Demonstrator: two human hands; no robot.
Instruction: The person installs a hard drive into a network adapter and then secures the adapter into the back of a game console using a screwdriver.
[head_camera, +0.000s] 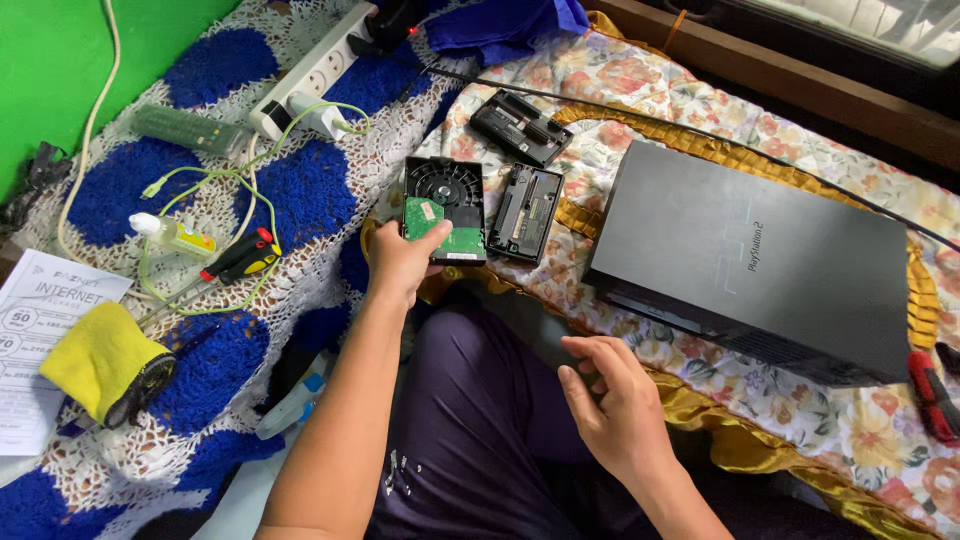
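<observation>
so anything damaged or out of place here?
No visible damage. The left hand holds a hard drive circuit-board side up, tilted over the floral cushion's edge. The right hand hovers empty.

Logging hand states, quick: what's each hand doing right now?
Left hand: closed on a hard drive.
Right hand: open, empty, fingers loosely curled above the lap.

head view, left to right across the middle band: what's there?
yellow cloth → small dropper bottle → red-and-yellow screwdriver → left hand holding the hard drive → black adapter module → black game console → red-handled tool. The right hand hangs empty below, nearer the camera.
</observation>
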